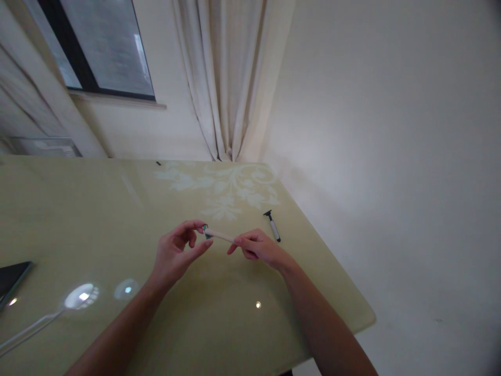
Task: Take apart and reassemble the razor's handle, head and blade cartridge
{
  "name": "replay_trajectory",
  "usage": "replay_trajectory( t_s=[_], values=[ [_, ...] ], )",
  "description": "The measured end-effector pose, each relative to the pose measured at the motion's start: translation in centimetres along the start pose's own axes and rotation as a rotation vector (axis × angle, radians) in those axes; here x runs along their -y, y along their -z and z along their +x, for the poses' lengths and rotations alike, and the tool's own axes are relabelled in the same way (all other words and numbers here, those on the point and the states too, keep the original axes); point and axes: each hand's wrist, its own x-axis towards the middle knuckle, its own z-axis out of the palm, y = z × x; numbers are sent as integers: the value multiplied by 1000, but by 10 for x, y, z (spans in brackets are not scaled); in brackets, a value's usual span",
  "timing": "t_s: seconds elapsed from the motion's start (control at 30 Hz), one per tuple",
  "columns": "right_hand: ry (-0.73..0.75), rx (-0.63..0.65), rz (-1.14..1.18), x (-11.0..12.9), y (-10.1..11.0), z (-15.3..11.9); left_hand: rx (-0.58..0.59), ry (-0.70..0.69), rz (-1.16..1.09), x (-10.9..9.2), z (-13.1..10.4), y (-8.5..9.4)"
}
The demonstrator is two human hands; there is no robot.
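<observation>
Above the table, both hands hold one razor (220,235) with a slim pale handle and a small green and dark head set crosswise. My left hand (178,249) pinches the head end between thumb and index finger, the other fingers curled. Closed round the far end of the handle is my right hand (260,246), which hides that end. A second razor (273,225), with a black head and a grey and black handle, lies on the tabletop just beyond my right hand.
The glossy pale green table (219,324) has a white floral pattern towards its far edge. A small dark piece (158,163) lies at the back. At the left edge rests a dark flat device (13,279). A wall (391,156) runs along the right.
</observation>
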Motion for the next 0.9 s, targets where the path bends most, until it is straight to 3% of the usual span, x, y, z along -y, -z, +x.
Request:
replay_trajectory(
  t_s=[0.1,0.27,0.4,0.53,0.7,0.83,0.9],
  values=[
    [14,-77,10,0,0,0,-1,-8,11,-2,0,-1],
    [-20,-36,4,-1,-1,0,-1,-8,17,-5,-1,-3],
    [-3,-116,-4,-1,-1,0,4,-4,31,-4,-1,-3],
    [-5,-50,5,0,-2,0,8,4,5,-3,-1,-2],
    [2,-133,10,-1,-2,1,8,7,14,-5,-1,-2],
    [-11,-52,13,-1,-2,1,9,10,6,-7,-1,-2],
    [-22,-76,-6,-1,-2,1,1,9,3,-6,-1,-2]
  ],
)
